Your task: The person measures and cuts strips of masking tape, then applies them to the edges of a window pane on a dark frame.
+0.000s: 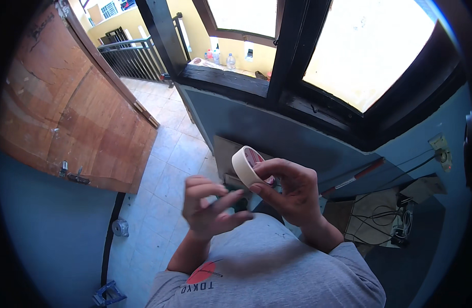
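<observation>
A roll of cream masking tape (242,168) is held up in front of my chest, its printed inner core partly showing. My right hand (292,191) grips it from the right, with the thumb below and fingers reaching into the core. Just left of the roll, my left hand (207,206) hovers with its fingers loosely bent and apart. It is slightly blurred, and nothing shows between its fingers. A small gap separates it from the tape.
A wooden door (71,113) stands open at the left. Black-framed windows (277,92) rise ahead above a blue wall. Tangled cables (384,218) lie over cardboard at the right. A silver tape roll (120,227) and a blue object (110,293) are on the tiled floor.
</observation>
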The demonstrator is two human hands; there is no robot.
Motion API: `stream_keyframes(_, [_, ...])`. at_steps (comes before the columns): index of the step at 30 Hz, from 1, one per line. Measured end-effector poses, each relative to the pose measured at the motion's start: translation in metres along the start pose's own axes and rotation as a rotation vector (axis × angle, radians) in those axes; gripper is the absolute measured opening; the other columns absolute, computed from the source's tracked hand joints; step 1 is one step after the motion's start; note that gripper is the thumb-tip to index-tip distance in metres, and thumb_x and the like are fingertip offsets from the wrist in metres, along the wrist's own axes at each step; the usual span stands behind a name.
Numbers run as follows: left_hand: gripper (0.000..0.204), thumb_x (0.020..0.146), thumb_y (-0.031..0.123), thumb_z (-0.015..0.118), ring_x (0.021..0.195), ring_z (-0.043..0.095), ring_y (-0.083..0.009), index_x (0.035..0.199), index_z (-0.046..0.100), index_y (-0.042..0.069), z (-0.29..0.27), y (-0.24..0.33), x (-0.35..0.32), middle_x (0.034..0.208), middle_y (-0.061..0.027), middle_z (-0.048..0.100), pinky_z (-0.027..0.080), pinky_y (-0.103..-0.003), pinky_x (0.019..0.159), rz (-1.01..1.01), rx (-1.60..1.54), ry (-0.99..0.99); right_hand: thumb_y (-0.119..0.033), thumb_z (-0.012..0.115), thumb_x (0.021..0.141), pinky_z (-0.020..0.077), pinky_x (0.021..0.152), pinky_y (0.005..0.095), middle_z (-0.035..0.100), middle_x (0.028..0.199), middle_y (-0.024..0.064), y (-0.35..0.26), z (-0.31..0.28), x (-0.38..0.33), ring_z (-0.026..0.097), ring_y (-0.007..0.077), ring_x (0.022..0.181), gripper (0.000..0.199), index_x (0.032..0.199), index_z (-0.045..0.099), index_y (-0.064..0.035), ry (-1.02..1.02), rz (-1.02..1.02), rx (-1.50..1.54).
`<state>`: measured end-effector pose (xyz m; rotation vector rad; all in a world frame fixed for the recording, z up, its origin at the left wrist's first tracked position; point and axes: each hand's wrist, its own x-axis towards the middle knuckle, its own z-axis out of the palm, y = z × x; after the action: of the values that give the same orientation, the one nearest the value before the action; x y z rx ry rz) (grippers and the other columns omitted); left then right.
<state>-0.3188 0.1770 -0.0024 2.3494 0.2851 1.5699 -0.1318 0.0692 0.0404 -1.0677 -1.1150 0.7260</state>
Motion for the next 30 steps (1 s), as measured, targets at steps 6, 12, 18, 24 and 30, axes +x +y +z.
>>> stream_keyframes(6, [0.07, 0.088, 0.047, 0.086, 0.122, 0.067, -0.0307, 0.131, 0.068, -0.005, -0.012, -0.025, 0.022, 0.127, -0.0203, 0.071, 0.048, -0.048, 0.107, -0.296, -0.539, -0.213, -0.003, 0.083, 0.093, 0.0606, 0.09, 0.0323, 0.078, 0.114, 0.012, 0.004, -0.014, 0.011, 0.076, 0.0188, 0.104, 0.026, 0.119, 0.076, -0.0012, -0.335, 0.0, 0.043])
stream_keyframes(12, [0.04, 0.087, 0.03, 0.092, 0.09, 0.075, -0.0254, 0.107, 0.076, -0.001, 0.001, -0.021, 0.004, 0.094, -0.0109, 0.079, 0.055, -0.043, 0.092, -0.328, -0.603, -0.103, -0.005, 0.083, 0.092, 0.057, 0.102, 0.0451, 0.077, 0.121, 0.0131, -0.001, -0.001, 0.011, 0.076, 0.0272, 0.109, 0.026, 0.118, 0.079, -0.0051, -0.147, -0.276, -0.335])
stream_keyframes(18, [0.045, 0.079, 0.035, 0.097, 0.085, 0.074, -0.0217, 0.107, 0.078, 0.004, 0.006, -0.019, 0.011, 0.09, -0.0066, 0.078, 0.055, -0.04, 0.087, -0.165, -0.441, -0.123, -0.009, 0.084, 0.091, 0.0472, 0.115, 0.0571, 0.077, 0.12, 0.0127, -0.003, -0.008, 0.0, 0.075, 0.0299, 0.114, 0.027, 0.118, 0.079, -0.0077, -0.096, -0.437, -0.612])
stream_keyframes(24, [0.047, 0.074, 0.039, 0.098, 0.079, 0.073, -0.02, 0.104, 0.08, 0.007, 0.014, -0.011, 0.019, 0.084, -0.003, 0.077, 0.055, -0.038, 0.083, -0.087, -0.357, -0.123, -0.006, 0.084, 0.089, 0.0442, 0.119, 0.0576, 0.08, 0.115, 0.0131, -0.006, -0.014, -0.007, 0.077, 0.0301, 0.116, 0.023, 0.111, 0.08, -0.0085, -0.043, -0.464, -0.616])
stream_keyframes(30, [0.046, 0.074, 0.038, 0.098, 0.079, 0.073, -0.0185, 0.104, 0.08, 0.008, 0.019, -0.005, 0.018, 0.082, -0.0022, 0.077, 0.055, -0.037, 0.082, -0.079, -0.326, -0.127, -0.002, 0.08, 0.091, 0.0379, 0.123, 0.0585, 0.08, 0.115, 0.0127, -0.005, -0.018, -0.011, 0.077, 0.0305, 0.117, 0.016, 0.106, 0.077, -0.007, -0.012, -0.451, -0.61])
